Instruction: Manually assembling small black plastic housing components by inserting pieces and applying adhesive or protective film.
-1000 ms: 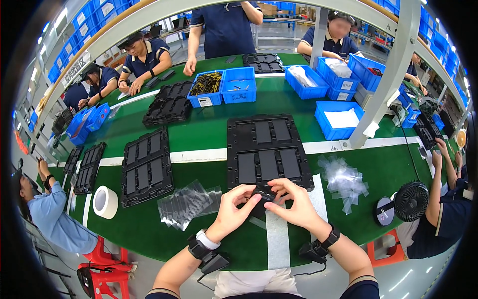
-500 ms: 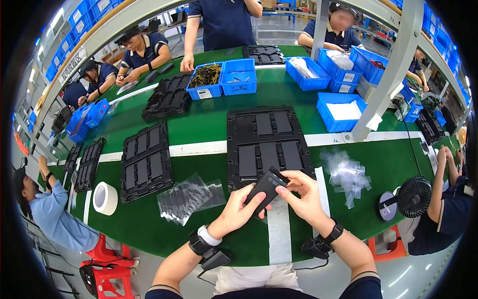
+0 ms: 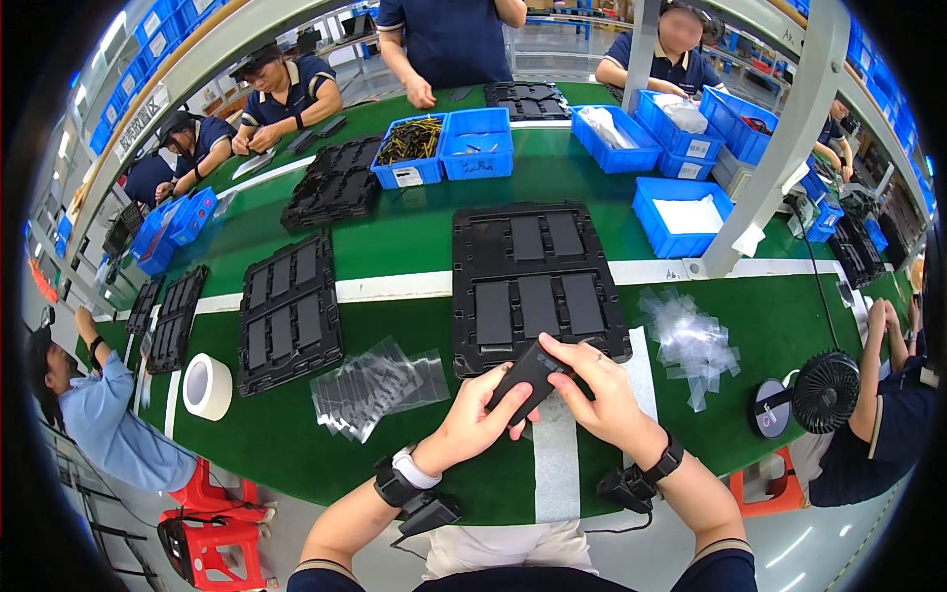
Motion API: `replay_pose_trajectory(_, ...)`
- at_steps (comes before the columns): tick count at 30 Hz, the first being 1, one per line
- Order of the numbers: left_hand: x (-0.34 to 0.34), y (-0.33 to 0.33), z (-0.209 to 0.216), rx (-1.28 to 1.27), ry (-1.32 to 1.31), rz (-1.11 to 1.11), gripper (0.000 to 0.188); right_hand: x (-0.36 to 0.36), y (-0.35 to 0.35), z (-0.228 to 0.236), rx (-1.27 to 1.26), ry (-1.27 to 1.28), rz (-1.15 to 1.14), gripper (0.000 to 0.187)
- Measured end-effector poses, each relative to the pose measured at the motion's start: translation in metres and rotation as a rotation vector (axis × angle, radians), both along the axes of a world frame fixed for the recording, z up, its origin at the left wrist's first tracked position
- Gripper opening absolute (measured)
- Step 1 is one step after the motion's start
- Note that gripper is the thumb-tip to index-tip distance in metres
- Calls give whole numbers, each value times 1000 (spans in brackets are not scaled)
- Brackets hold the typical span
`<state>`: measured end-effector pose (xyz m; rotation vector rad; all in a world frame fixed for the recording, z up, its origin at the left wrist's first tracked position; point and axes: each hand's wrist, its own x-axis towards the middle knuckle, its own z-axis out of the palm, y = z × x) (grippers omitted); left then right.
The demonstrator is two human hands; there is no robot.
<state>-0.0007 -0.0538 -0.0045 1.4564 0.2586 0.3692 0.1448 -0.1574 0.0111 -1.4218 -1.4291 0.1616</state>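
A flat black slab-shaped device (image 3: 534, 383), which looks like a power bank, is held tilted above the near edge of the table. My left hand (image 3: 477, 418) is closed round its lower left side, with the thumb lying across its face. At its upper right end, my right hand (image 3: 604, 397) grips the edge, index fingertip at the far corner and thumb beside the face. Just beyond my hands lies a black tray (image 3: 513, 278) holding several similar black slabs in its slots. The device hides part of the tray's near edge.
Clear plastic film pieces lie in a left pile (image 3: 380, 390) and a right pile (image 3: 688, 340). A white tape roll (image 3: 208, 387), another filled black tray (image 3: 288, 314) and a small black fan (image 3: 825, 392) stand around. Blue bins (image 3: 475, 145) and co-workers are farther back.
My right hand's fingers have slid along the device's upper end, the index finger now at its far corner. The device is turned slightly more upright. My left hand keeps its hold.
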Motion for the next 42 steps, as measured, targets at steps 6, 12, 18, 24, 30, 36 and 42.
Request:
replay_pose_trajectory(6,-1,1,1,-57,-31,-36,22,7,-8,-6,-40,31,21,41)
replay_pose_trajectory(12,0,3,0,-47,16,-49,22,5,-1,2,-100,109,102,42)
replay_pose_trajectory(18,1,2,-2,-75,-9,-18,24,4,-4,-5,-80,177,29,38)
replay_pose_trajectory(24,3,3,-4,-82,-27,-22,25,7,-5,-8,-93,299,51,36)
replay_pose_trajectory(30,3,4,-1,202,69,59,21,20,2,-15,-235,960,306,24)
replay_pose_trajectory(36,4,3,3,230,79,84,21,20,5,-12,-329,860,258,18)
replay_pose_trajectory(42,0,6,3,152,138,23,20,21,0,-8,-398,319,41,25)
